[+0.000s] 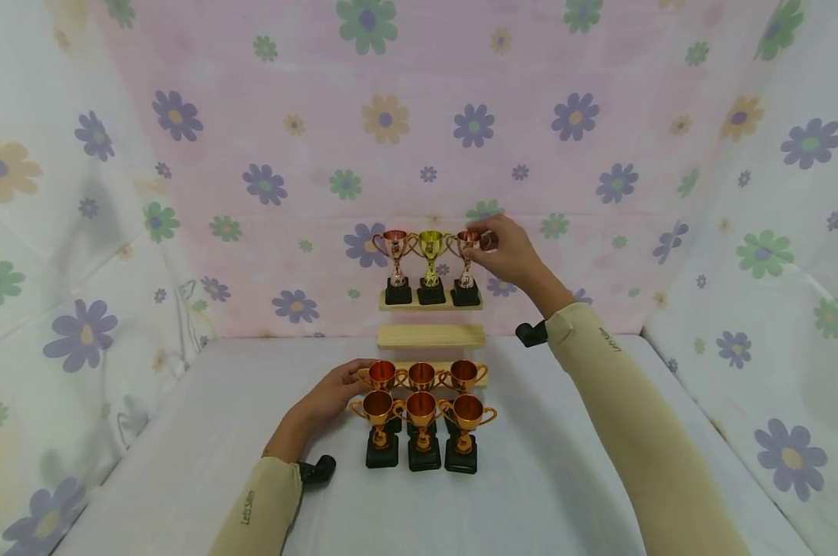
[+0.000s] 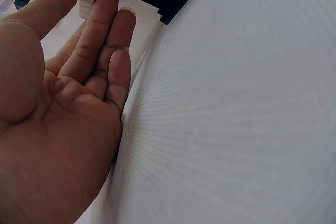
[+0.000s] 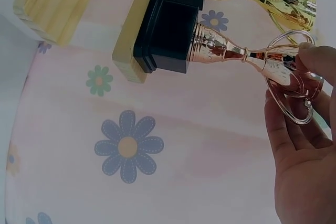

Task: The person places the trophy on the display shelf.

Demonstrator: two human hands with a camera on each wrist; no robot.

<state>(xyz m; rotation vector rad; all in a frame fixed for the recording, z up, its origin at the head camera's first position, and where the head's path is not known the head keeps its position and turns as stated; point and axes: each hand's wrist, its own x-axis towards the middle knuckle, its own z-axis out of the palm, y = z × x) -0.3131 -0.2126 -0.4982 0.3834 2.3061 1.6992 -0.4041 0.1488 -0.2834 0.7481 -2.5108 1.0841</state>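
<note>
My right hand (image 1: pixel 512 251) grips the bowl of a rose-gold trophy cup (image 3: pixel 278 72), whose black base sits upright at the right end of the top wooden step (image 1: pixel 432 306). To its left on that step stand a yellow-gold trophy cup (image 1: pixel 430 245) and another rose-gold trophy cup (image 1: pixel 395 249). Low at the left, my left hand (image 1: pixel 324 394) pinches the end of the lowest wooden step (image 2: pixel 85 8) between thumb and fingers. Bronze-coloured trophy cups (image 1: pixel 422 405) stand in two rows of three beside it, the front row partly hiding the back one.
A middle wooden step (image 1: pixel 431 337) lies between the upper and lower ones. White cloth (image 1: pixel 551 494) covers the table. A pink flowered backdrop (image 1: pixel 432 77) hangs behind, with white flowered cloth (image 1: pixel 759 232) on both sides.
</note>
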